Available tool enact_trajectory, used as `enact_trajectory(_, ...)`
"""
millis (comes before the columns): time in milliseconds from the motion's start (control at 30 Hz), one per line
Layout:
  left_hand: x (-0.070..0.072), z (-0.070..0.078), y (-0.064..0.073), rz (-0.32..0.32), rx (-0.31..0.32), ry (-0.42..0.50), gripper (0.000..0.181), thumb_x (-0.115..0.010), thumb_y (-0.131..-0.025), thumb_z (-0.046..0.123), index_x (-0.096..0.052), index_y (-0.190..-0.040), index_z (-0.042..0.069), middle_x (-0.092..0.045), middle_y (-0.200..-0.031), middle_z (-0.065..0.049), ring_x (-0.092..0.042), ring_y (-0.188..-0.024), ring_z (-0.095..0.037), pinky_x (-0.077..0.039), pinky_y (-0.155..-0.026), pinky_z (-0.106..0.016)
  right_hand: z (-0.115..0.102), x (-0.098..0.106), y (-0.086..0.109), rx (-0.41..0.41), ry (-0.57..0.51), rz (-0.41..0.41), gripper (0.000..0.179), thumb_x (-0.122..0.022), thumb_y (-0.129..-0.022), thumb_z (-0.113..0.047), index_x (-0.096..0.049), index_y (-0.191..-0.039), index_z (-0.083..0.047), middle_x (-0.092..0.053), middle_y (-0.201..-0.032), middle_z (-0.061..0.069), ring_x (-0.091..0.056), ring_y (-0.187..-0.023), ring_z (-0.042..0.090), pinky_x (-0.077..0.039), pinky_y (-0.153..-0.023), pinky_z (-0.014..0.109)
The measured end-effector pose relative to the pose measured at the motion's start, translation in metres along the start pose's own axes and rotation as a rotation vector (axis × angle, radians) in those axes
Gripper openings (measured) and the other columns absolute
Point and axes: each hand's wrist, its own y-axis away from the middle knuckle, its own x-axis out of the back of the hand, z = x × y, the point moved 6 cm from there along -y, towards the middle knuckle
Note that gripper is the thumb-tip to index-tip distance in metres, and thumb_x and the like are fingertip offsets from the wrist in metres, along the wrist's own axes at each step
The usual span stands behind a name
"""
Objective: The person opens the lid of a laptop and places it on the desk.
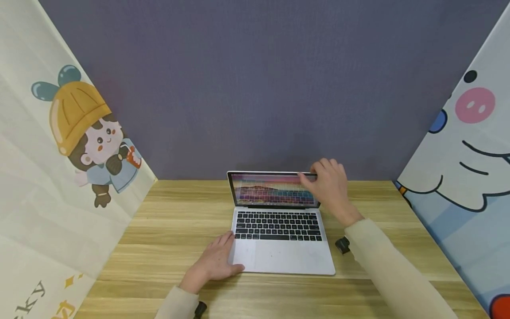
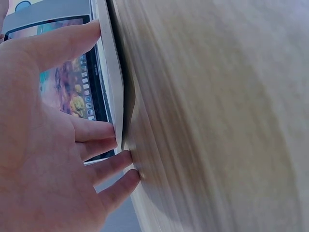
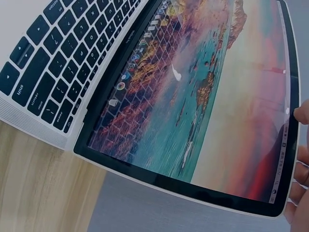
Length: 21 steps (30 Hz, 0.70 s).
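Note:
A silver laptop (image 1: pixel 283 257) lies unfolded on the wooden table, its black keyboard (image 1: pixel 277 225) facing up. The raised screen (image 3: pixel 227 92) is lit with a colourful coastal desktop picture, and keys reflect in it. My right hand (image 1: pixel 330 184) pinches the lid's top edge near its right corner, thumb on the screen side and fingers behind. At the base's left side rests my left hand (image 1: pixel 215 261), its thumb at the front corner. The left wrist view shows the fingers (image 2: pixel 99 130) fairly straight and spread, fingertips right at the base's edge.
The table (image 1: pixel 171 221) has a wood-grain top. Behind it rises a grey-blue panel (image 1: pixel 255 88). Cartoon-printed sheets (image 1: pixel 32 155) stand along both sides. A small black object (image 1: pixel 342 244) shows beside the right sleeve (image 1: pixel 394 270).

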Motion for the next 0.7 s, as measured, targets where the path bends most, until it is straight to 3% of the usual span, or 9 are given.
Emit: enact_trajectory(700,0.0,0.0,0.001,-0.004,0.007,-0.002,0.105,-0.074,-0.081,0.057,-0.034,-0.153,-0.009,-0.031,-0.16,-0.025,-0.033,-0.145,-0.045,-0.028,-0.117,-0.062,0.01,-0.017,-0.018,-0.091,0.006,-0.068,0.037,-0.075,-0.09,-0.041,-0.067,-0.084,-0.006,-0.061,-0.082,0.011,-0.049,-0.076,0.032,-0.038,-0.067,0.047)
